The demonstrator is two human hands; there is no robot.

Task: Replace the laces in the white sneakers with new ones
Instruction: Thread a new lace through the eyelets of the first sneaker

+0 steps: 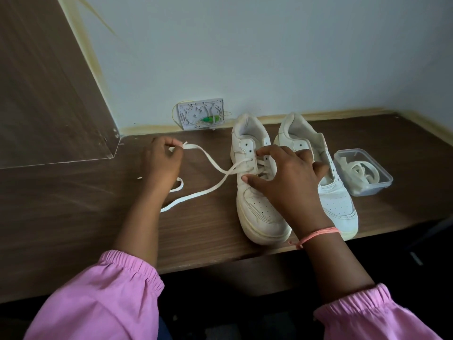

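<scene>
Two white sneakers stand side by side on the brown desk, toes toward me. The left sneaker (257, 207) has a white lace (213, 165) partly threaded through its lower eyelets. My left hand (163, 163) pinches one end of that lace out to the left of the shoe. The lace's other end trails across the desk toward my left wrist. My right hand (286, 182) rests on the left sneaker's eyelet area, fingers spread and bent over the lacing. The right sneaker (335, 200) shows no lace and is partly hidden by my right hand.
A clear plastic container (367, 190) holding coiled white laces sits right of the right sneaker. A small white wall box (201, 114) with a green part stands against the wall behind. A brown panel rises at the left. The desk's front edge (220, 261) is near me.
</scene>
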